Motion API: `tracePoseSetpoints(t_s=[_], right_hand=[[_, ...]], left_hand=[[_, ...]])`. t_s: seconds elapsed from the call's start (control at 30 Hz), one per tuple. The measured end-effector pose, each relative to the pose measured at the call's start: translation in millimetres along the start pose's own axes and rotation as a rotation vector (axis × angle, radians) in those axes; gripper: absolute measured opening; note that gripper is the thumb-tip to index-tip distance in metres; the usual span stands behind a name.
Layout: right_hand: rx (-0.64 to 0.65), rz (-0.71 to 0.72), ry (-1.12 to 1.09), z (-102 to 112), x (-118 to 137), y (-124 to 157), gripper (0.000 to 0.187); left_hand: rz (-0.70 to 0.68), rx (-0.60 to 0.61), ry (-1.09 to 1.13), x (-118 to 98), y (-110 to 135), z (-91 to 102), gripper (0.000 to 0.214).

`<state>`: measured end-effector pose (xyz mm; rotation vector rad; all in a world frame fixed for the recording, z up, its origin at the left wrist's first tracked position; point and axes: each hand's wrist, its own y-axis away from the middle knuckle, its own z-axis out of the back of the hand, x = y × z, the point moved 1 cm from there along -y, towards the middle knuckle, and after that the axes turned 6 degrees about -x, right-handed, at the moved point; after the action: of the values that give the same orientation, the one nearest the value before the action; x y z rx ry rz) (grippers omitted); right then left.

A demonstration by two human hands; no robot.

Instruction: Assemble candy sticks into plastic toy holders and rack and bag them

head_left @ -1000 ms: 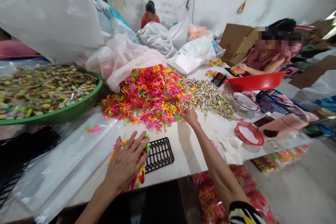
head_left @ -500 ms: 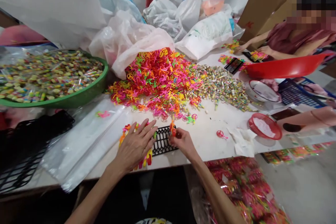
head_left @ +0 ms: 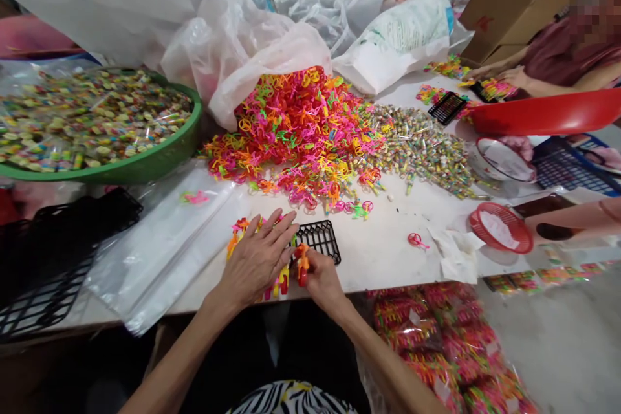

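My left hand (head_left: 257, 255) lies flat, fingers spread, on a row of bright plastic toys set in a black grid tray (head_left: 321, 239) near the table's front edge. My right hand (head_left: 320, 277) pinches an orange and red plastic toy (head_left: 301, 263) at the tray's near edge, right beside my left fingertips. A big heap of neon plastic toys (head_left: 295, 129) spills from a clear bag in the middle of the table.
A green basin (head_left: 136, 165) of wrapped candies stands at left, loose candies (head_left: 422, 152) right of the heap. A red basin (head_left: 538, 113), small red basket (head_left: 499, 228) and another person's hands (head_left: 490, 74) lie at right. Clear plastic sheets (head_left: 155, 246) and black trays (head_left: 53, 259) cover the left.
My right hand reached into the toy heap, came back with an orange toy, and now holds it at the tray's near edge. My left hand stayed on the tray.
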<state>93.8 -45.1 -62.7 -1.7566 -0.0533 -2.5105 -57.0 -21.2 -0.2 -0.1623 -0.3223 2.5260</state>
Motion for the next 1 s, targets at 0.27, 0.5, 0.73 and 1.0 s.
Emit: tracePoseSetpoints(t_s=[0.27,0.5,0.73,1.0], right_hand=[[-0.002,0.053,0.150,8,-2,-6,0.010],[0.142,0.241,0.588,-9,1,4,0.021],[0.207,0.171,0.732,74,7,-67,0.025],[0.286,0.119,1.317,151,2,-132,0.027]], left_hand=[[0.002,-0.034,0.024,1,1,-1.3,0.041],[0.005,-0.079,0.044,1,-1,-2.9,0.046],[-0.055,-0.069,-0.003,7,7,-4.6,0.042],[-0.042,-0.086,-0.060,5,2,-0.3,0.042]])
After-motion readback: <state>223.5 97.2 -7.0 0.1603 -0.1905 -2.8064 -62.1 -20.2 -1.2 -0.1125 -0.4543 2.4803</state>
